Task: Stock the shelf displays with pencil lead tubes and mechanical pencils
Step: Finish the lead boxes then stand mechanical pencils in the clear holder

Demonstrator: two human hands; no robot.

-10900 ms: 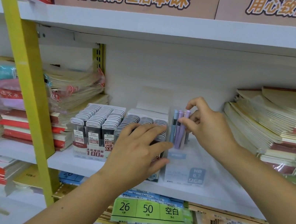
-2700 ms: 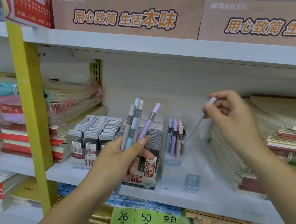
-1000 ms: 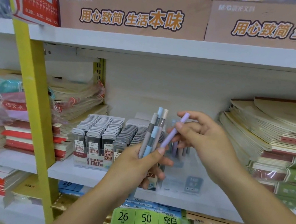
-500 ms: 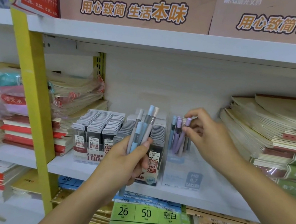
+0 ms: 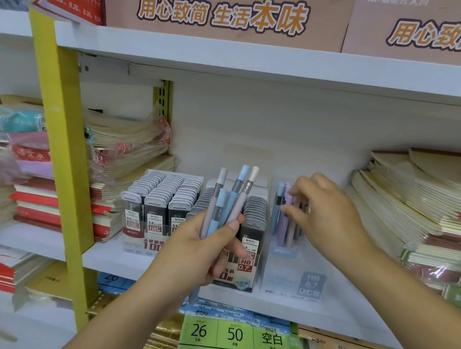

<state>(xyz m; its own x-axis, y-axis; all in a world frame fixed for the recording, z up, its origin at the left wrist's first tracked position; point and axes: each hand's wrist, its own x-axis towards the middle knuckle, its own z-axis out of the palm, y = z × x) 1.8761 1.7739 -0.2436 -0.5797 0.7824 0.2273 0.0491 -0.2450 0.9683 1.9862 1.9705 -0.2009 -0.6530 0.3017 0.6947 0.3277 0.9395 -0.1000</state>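
Note:
My left hand (image 5: 196,247) grips a bunch of several mechanical pencils (image 5: 231,198), grey, blue and beige, upright in front of the shelf. Behind it stand trays of pencil lead tubes (image 5: 158,202), and one tray is marked HB 0.7 (image 5: 246,255). To their right is a clear pencil display box (image 5: 292,274) with blue, purple and other pencils (image 5: 283,225) standing at its back. My right hand (image 5: 327,220) reaches into this box. Its fingers are loosely spread against the pencil tops, and it hides some of the pencils.
Stacks of notebooks (image 5: 428,211) fill the shelf to the right, close to the display box. Wrapped notebooks (image 5: 124,151) lie to the left, past a yellow upright (image 5: 58,147). Cardboard boxes (image 5: 219,6) sit on the shelf above, and paper packs (image 5: 236,338) on the one below.
My right hand took a purple pencil from the bunch in my left hand, set it in the clear box and loosened its fingers. My left hand stayed raised with the remaining pencils.

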